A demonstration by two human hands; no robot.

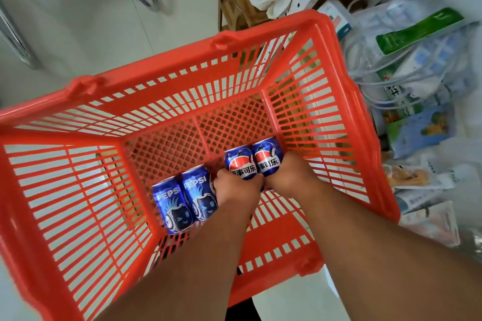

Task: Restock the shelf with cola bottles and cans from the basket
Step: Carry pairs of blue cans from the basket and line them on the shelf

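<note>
I see the red plastic basket [182, 81] filling the view, four blue Pepsi cans on its mesh floor. My left hand [234, 185] grips one upright can [240, 164], my right hand [289, 172] grips its neighbour [268, 156]; two loose cans [187, 198] lie just left.

We see an orange-red basket [182, 70] of slotted walls and mesh floor, blue cans [172, 206] with white lettering and red-white-blue emblems, a green packet [417, 31], and a white floor [78, 8].
</note>
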